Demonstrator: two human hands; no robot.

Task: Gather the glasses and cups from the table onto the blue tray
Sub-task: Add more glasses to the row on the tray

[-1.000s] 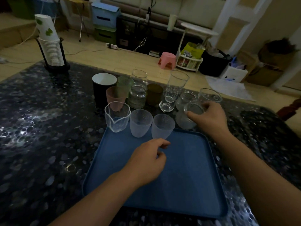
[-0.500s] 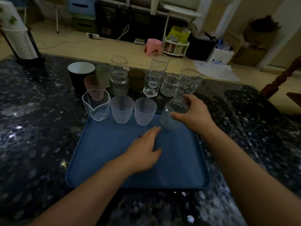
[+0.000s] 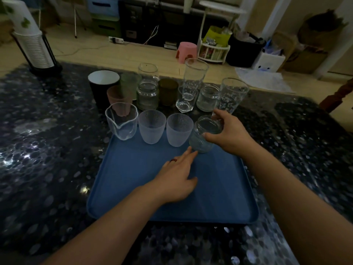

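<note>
Glass jar [image 3: 202, 138] sitting on blue tray [image 3: 133, 188], right hand [image 3: 227, 131] grip clasping its rim; left hand [image 3: 177, 176] relaxed, fingertips [image 3: 192, 152] touching jar base.

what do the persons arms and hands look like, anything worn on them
Both forearms are bare, with no sleeves, watch or gloves in view. The left hand wears a thin dark reddish ring on one finger. The right hand shows no rings or other jewellery.

Cups [image 3: 151, 126] line the tray's [image 3: 133, 211] far edge; near half open.
</note>
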